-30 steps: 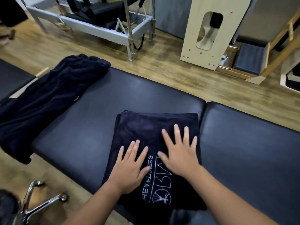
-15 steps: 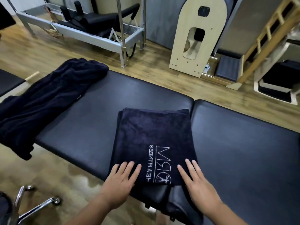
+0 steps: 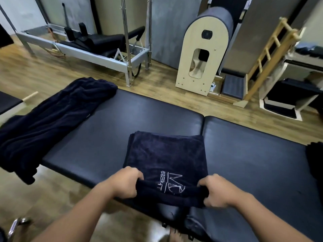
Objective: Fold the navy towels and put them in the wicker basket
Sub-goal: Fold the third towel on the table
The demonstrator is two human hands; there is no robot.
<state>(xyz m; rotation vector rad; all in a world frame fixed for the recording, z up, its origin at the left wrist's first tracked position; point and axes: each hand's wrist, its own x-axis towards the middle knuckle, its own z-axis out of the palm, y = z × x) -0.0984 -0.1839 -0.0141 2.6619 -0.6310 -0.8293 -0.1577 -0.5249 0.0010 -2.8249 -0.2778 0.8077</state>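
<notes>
Gripping the near edge of a folded navy terry towel with a white embroidered logo, the person's left hand and right hand each have their grip clamped on the cloth, fingers curled round its near corners and lifting that edge slightly. The towel lies on the near middle of a black padded vinyl counter, its far part flat on the surface. At the left end, a second, unfolded rumpled navy towel drapes over the counter's edge, well apart from the hands.
</notes>
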